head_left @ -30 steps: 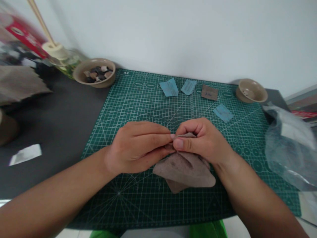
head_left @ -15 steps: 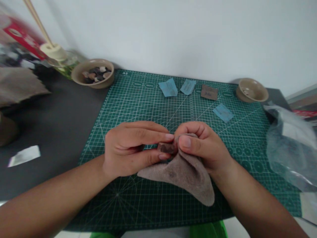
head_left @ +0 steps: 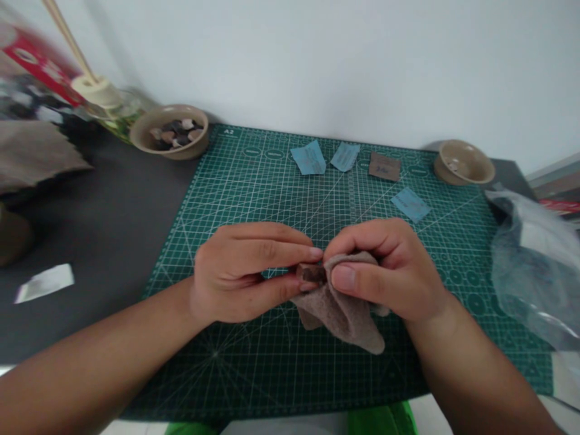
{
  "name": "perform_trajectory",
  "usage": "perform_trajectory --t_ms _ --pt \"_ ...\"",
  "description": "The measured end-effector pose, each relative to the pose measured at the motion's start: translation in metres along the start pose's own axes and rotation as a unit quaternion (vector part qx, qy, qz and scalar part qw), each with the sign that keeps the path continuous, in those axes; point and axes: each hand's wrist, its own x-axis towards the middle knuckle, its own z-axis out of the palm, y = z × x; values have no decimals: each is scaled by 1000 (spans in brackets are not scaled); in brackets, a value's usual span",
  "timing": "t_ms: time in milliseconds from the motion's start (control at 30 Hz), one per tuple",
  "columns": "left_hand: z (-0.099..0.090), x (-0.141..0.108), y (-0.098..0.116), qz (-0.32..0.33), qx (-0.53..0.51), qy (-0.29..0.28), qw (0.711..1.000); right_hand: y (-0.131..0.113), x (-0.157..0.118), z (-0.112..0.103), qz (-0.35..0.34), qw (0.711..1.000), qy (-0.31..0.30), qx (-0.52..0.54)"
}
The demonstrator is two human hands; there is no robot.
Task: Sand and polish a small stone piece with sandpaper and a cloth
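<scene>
A grey-brown felt cloth [head_left: 339, 317] hangs in folds from my hands over the green cutting mat [head_left: 254, 181]. A small dark polished stone [head_left: 312, 273] shows between my fingers, partly wrapped in the cloth. My left hand [head_left: 247, 272] pinches the stone between thumb and fingers. My right hand [head_left: 385, 269] grips the cloth around the stone's far side, its thumb pressing on the fold. The stone's far half is hidden by the cloth.
A tan bowl of small stones [head_left: 170, 133] stands behind the mat, and a second tan bowl [head_left: 464, 163] at its far right corner. Blue paper pieces [head_left: 308, 158] and a brown sandpaper piece [head_left: 384, 167] lie on the mat. A clear plastic bag [head_left: 530, 266] lies to the right.
The cloth has gathered up closer around the stone, and its lower end has lifted. My right hand has moved slightly right and now covers more of the fold.
</scene>
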Motion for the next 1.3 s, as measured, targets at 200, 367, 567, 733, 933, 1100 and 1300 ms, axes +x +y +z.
perform_trajectory --t_ms 200,367,567,733,933,1100,1300 --pt "3 -3 -3 -8 46 19 999 2 2 2 -42 986 34 -155" --pt "5 -6 -3 -15 66 30 997 2 2 1 -41 982 35 -182" --pt "5 -7 0 -24 41 26 999 -1 0 4 -27 994 29 -98" --pt "6 -6 2 -49 -1 49 998 4 1 5 -9 999 33 3" --pt "7 -6 0 -38 -39 40 998 9 2 5 8 991 22 129" --pt "7 -5 0 -5 -6 16 1000 8 0 2 5 995 13 103" --pt "5 -5 1 3 8 -1 1000 8 -1 1 4 996 -1 92"
